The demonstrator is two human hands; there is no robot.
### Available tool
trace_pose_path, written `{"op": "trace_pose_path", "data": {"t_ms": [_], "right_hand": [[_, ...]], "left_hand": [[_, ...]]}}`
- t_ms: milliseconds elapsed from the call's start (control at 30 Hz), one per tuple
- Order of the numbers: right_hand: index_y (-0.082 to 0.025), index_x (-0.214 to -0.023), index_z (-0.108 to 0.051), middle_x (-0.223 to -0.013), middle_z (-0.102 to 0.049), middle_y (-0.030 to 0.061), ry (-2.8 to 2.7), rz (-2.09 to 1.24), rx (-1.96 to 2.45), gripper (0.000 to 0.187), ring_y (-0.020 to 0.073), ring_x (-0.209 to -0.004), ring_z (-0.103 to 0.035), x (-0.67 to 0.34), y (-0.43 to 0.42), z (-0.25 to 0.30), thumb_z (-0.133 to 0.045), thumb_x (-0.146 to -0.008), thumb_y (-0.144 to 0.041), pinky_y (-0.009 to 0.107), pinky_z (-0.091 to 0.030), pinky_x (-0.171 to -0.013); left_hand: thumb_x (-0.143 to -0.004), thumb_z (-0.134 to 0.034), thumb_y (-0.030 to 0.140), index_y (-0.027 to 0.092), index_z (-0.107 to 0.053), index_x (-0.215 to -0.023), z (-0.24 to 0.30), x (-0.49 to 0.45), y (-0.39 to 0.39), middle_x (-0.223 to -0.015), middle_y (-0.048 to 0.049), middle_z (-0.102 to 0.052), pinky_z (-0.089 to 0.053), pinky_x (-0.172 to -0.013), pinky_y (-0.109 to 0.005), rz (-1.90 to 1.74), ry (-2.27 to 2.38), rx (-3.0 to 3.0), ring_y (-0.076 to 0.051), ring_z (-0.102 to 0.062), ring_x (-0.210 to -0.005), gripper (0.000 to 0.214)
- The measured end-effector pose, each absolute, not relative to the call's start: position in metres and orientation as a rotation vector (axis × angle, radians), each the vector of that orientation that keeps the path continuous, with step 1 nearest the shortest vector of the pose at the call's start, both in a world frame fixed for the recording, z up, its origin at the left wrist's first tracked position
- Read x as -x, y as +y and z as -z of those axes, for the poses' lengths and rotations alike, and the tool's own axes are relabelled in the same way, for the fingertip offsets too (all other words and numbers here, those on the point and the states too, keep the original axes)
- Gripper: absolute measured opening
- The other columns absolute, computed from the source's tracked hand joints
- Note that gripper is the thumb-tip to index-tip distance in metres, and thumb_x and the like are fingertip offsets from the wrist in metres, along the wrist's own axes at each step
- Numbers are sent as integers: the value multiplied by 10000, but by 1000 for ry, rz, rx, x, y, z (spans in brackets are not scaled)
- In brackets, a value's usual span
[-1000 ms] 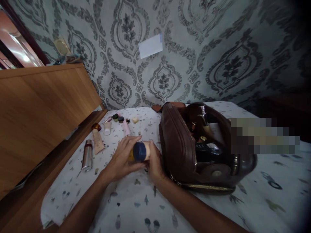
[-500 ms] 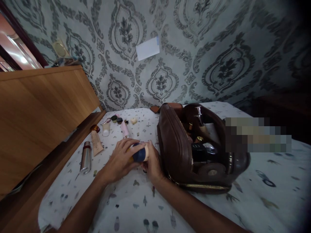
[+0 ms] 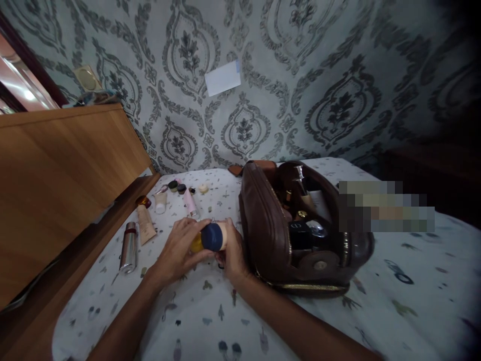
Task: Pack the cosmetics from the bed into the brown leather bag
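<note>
My left hand (image 3: 184, 248) is wrapped round a yellow container with a dark blue cap (image 3: 212, 236), lying on its side just above the cloth. At its right end my right hand (image 3: 235, 250) grips a cream-coloured container (image 3: 224, 234); whether the two are joined is hidden by the fingers. Close beside my right hand stands an open brown cosmetic bag (image 3: 265, 225). Inside it are a black box (image 3: 299, 233), a clear-lidded item (image 3: 316, 228) and a white tube (image 3: 318, 203). Behind my left hand lies a pink tube (image 3: 190, 203).
Left on the patterned cloth (image 3: 210, 311) lie a silver bottle (image 3: 129, 248), a beige tube (image 3: 146, 224), an amber-capped item (image 3: 143, 201) and a small white-capped tube (image 3: 160, 203). Several small jars (image 3: 181, 189) sit farther back. A wooden panel (image 3: 75, 165) borders the left side.
The fingers of my left hand have lifted off the blue cap, so more of it and the yellow body shows. The whole view has shifted slightly.
</note>
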State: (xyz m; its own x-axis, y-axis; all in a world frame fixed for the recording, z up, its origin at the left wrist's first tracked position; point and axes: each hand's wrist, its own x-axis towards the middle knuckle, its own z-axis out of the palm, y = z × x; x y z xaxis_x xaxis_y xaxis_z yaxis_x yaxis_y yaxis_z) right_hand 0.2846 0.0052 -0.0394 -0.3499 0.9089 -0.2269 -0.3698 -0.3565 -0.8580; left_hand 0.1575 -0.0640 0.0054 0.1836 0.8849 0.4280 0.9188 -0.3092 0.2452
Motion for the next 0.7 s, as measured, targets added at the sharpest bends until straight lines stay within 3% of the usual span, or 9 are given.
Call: {"op": "trace_pose_path", "data": {"t_ms": [200,367,567,700], "right_hand": [[-201,-831,-626,-597,-581,-10,-903,-1772,867,563,140,-477,-510,-285,4,44,-483,-762,-742,220,-314,-351],[-205,-825,-610,-647,-599,0,-839,-1835,880,588,141,-504,-541,-281,6,48,-475,-738,-771,215,-320,-349],[-211,-839,-552,-574,-543,-37,-818,-1923,734,703,100,-345,-433,-273,9,52,-455,-646,-880,214,-288,-304],[-211,-928,-533,-609,-580,-45,-811,-1928,688,762,80,-321,-419,-275,10,50,-464,-612,-900,201,-287,-308]], "left_hand": [[-864,-603,514,224,-447,-1378,-6,-163,-65,-1092,-119,-609,-459,-871,-426,719,-1698,2330,-288,-518,-1037,610],[-870,-634,421,258,-451,-1390,-7,-164,-68,-1158,-114,-619,-454,-941,-444,659,-1670,2325,-296,-536,-1089,576],[-873,-618,404,299,-473,-1366,-17,-153,-63,-1212,-84,-631,-508,-911,-410,742,-1690,2251,-288,-582,-1111,524],[-916,-551,395,257,-479,-1338,-53,-162,-38,-1273,-94,-604,-489,-945,-405,970,-1788,2172,-272,-575,-1157,450]]}}
